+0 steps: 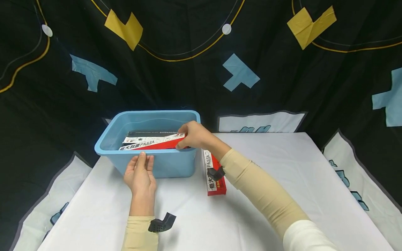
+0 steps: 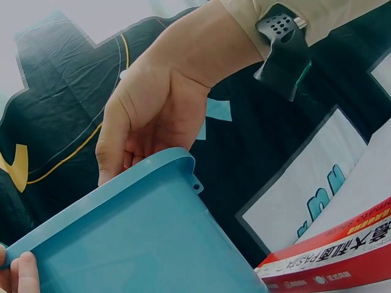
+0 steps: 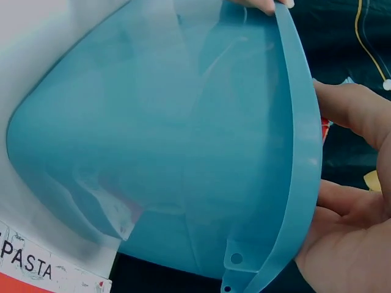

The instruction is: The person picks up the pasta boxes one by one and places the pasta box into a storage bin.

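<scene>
A blue plastic bin (image 1: 150, 164) stands on the white table with its near rim toward me. My left hand (image 1: 141, 177) pinches that rim, thumb on top and fingertips against the outer wall. Reaching over the right end of the bin, my right hand (image 1: 197, 136) holds the end of a red and white pasta box (image 1: 154, 142) between thumb and fingers. This box lies slanted inside, its lower part hidden by the wall. Behind it are a white box (image 1: 133, 139) and a dark box (image 1: 150, 133) with pale lettering.
Another red and white pasta box (image 1: 216, 186) lies on the table (image 1: 267, 160) right of the bin, partly under my right forearm. A black curtain (image 1: 176, 83) with yellow and blue patches hangs behind the table.
</scene>
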`<state>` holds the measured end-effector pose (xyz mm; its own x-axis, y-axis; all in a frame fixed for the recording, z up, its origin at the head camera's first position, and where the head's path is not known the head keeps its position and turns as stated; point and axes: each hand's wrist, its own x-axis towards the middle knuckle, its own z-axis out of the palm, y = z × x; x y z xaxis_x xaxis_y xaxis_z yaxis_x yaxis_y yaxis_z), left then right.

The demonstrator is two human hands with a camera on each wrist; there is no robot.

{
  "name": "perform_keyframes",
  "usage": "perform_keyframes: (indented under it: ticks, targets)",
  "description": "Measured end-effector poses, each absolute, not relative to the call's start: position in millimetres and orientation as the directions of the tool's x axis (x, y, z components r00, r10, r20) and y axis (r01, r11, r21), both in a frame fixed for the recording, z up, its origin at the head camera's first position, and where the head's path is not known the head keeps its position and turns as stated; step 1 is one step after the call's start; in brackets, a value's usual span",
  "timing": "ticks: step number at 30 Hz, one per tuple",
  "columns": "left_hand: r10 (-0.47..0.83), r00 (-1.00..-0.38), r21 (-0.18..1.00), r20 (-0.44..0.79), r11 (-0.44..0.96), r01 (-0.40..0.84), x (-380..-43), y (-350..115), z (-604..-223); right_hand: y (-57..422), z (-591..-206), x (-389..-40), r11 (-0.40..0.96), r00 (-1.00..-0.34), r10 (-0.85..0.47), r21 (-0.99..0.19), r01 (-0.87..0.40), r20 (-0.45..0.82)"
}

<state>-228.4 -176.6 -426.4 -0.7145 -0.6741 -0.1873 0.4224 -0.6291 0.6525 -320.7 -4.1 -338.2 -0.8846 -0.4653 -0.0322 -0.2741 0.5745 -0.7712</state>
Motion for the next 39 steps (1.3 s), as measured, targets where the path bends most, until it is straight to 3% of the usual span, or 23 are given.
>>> perform_keyframes:
  ticks: [7,15,21,27,32,39]
  targets:
    - [-0.662,-0.729,0.623,-0.175,-0.648,0.438,-226.5,-179.0,-426.5,0.6,-347.1,-318.4,0.517,-0.886,-0.461,-0.799,-0.308,0.043]
    - [-0.664,-0.729,0.630,-0.165,-0.640,0.440,-227.7,-176.2,-429.1,34.5,-366.3,-303.8,0.311,-0.898,-0.360,-0.874,-0.372,0.254]
    - [-0.662,-0.734,0.634,-0.153,-0.636,0.441,-229.2,-175.0,-428.2,62.9,-383.9,-283.0,0.399,-0.925,-0.195,-0.835,-0.379,0.326]
    - [-0.652,-0.745,0.616,-0.142,-0.648,0.449,-228.2,-175.9,-427.1,80.6,-405.3,-260.6,0.543,-0.967,-0.098,-0.801,-0.252,0.237]
    - [-0.653,-0.746,0.610,-0.135,-0.648,0.456,-227.7,-177.1,-426.4,84.2,-431.5,-248.7,0.659,-0.985,-0.059,-0.735,-0.159,0.160]
    - [-0.651,-0.745,0.618,-0.148,-0.648,0.444,-225.8,-178.7,-426.5,84.6,-465.6,-238.4,0.718,-0.984,-0.092,-0.674,-0.171,0.152]
